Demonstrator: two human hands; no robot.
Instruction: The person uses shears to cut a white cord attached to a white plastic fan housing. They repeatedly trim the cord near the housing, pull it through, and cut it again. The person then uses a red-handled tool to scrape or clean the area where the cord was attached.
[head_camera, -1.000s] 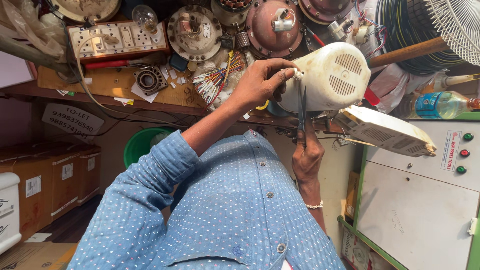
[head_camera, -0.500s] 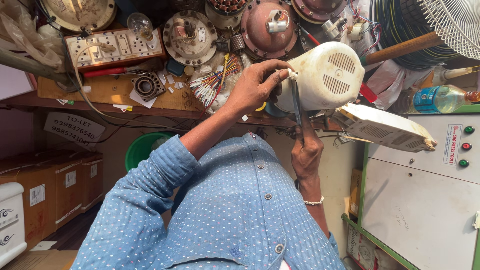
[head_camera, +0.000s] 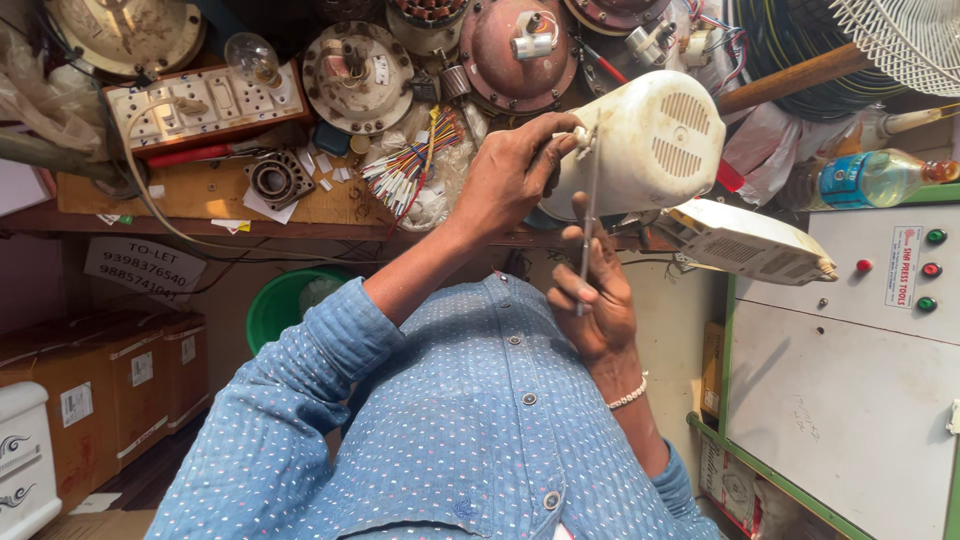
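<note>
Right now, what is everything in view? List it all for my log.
casing: one, cream, above bench edge
screwdriver: one, thin metal, tip at casing
loose cover: one, cream, right of casing
switchboard: one, white, bench left
bulb: one, clear, above switchboard
wire bundle: one, multicoloured, bench middle
bottle: one, clear, far right
bucket: one, green, under bench
cabinet: one, off-white, right
left hand: grips casing
right hand: fingers hold screwdriver
</note>
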